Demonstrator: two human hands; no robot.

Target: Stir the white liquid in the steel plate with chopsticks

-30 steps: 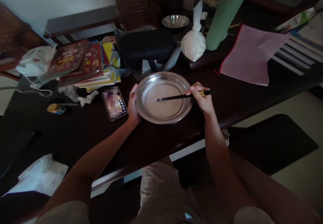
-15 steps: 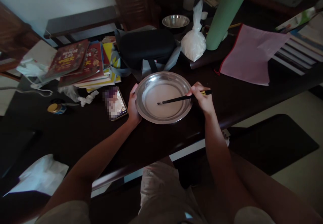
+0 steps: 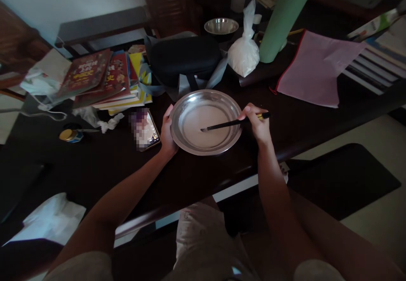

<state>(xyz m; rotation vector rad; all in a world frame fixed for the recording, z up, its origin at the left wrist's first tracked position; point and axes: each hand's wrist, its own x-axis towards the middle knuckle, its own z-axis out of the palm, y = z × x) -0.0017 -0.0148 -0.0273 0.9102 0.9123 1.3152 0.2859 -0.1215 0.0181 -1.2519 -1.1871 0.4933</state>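
A shiny steel bowl (image 3: 233, 139) with a layer of whitish contents rests near the front of the dark table. My left hand (image 3: 168, 133) grips its left rim, thumb on the upper edge and the other fingers partly hidden beneath. Over the right rim, my right hand (image 3: 257, 122) is closed around dark chopsticks (image 3: 225, 124) with gold near their upper end. They slant left into the bowl, their tips at the pale contents. A phone (image 3: 148, 131) with a lit screen lies just left of my left hand.
Beyond the bowl sits a black case (image 3: 185, 59); a tied bag of white powder (image 3: 243, 57) stands behind it on the right, near a green cylinder (image 3: 279, 27). Stacked books (image 3: 85, 72) and a small jar (image 3: 71, 136) are left. A pink pouch (image 3: 317, 67) lies right.
My right hand and the chopsticks have shifted slightly right, and the tips have moved a little right within the bowl. My left hand and the bowl stay in place.
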